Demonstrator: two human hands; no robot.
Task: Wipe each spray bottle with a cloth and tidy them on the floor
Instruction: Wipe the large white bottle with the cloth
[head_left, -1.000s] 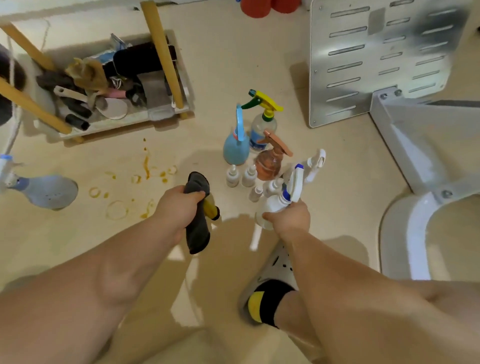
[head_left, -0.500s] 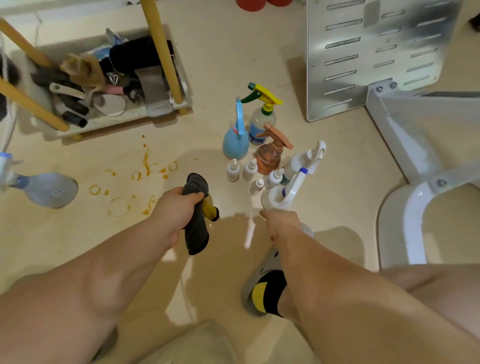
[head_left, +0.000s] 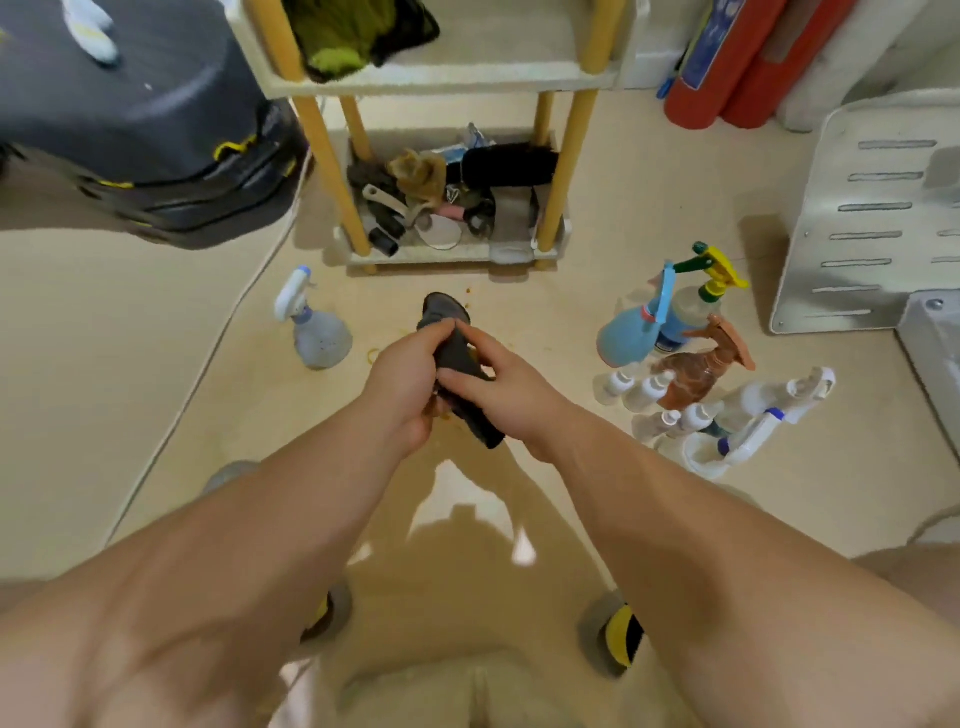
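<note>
- Dark grey cloth (head_left: 456, 358) at centre frame, bunched, held up over the floor, apart from every bottle.
- Left hand (head_left: 402, 400) wrapped round the cloth's left side, fingers curled on it.
- Right hand (head_left: 501, 397) gripping the same cloth from the right, thumb and fingers closed on the fabric.
- Group of spray bottles upright on the floor to the right, packed close: light blue bottle (head_left: 626, 340); clear bottle with yellow-green trigger (head_left: 693, 306) behind it; amber bottle with orange trigger (head_left: 691, 374); white bottle with blue-banded trigger (head_left: 727, 452) nearest the camera; small white bottles (head_left: 641, 389) in among them.
- Lone grey bottle (head_left: 319, 340) with white trigger, upright, left of the hands, well apart from the group.
- Floor (head_left: 156, 415) beige and glossy, bright reflections below the arms; orange stains just beside the hands, partly hidden.
- White cord (head_left: 228, 332) trailing across the floor at left.
- Shelf unit with yellow posts (head_left: 563, 182) beyond the hands, bottom tray crammed with brushes and dark clutter.
- Dark grey casing with yellow clips (head_left: 130, 130) upper left.
- Red cylinders (head_left: 727, 62) upper right.
- Slotted metal panel (head_left: 872, 218) far right, standing on the floor.
- Yellow-and-black sock (head_left: 623, 636) under the right forearm.
</note>
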